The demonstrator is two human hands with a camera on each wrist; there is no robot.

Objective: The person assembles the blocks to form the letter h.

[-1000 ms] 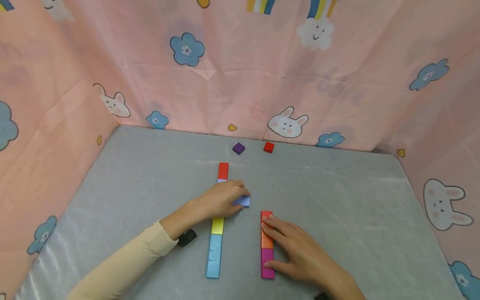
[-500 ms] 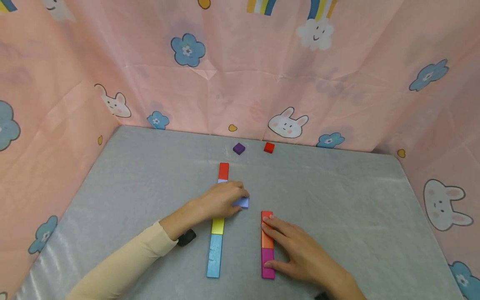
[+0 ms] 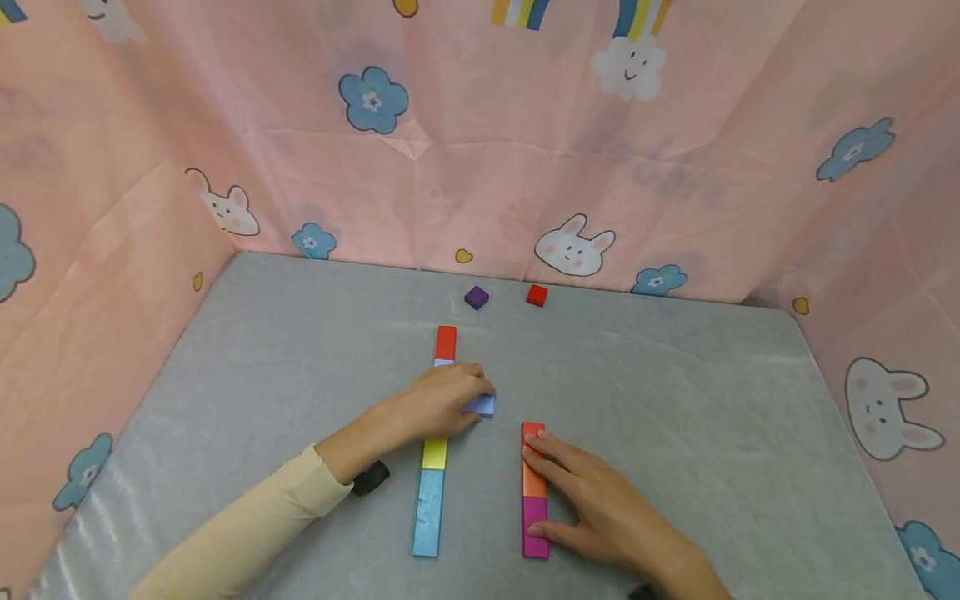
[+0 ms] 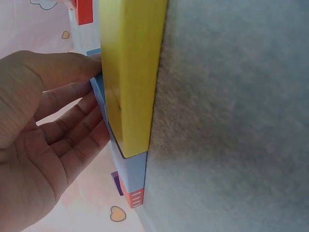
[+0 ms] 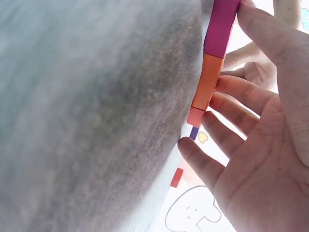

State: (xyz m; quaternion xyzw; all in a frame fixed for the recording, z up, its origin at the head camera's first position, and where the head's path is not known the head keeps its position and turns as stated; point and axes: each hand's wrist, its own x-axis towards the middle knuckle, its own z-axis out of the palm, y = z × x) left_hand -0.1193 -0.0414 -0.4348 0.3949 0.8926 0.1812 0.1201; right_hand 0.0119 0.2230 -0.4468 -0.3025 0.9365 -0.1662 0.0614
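My left hand reaches over the left row and pinches a lavender block that juts out to its right. That row has a red block at the far end, a mostly hidden lavender piece, a yellow block and a long light-blue block nearest. In the left wrist view, the thumb and fingers meet the blue-looking block behind the yellow one. My right hand rests with extended fingers on the right row: a red-orange block, an orange block and a magenta block.
A small purple block and a small red block lie near the back edge of the grey table. A pink printed curtain encloses the back and sides.
The lavender block and my left fingers have shifted very slightly left and nearer. My right hand and both rows stay where they were.
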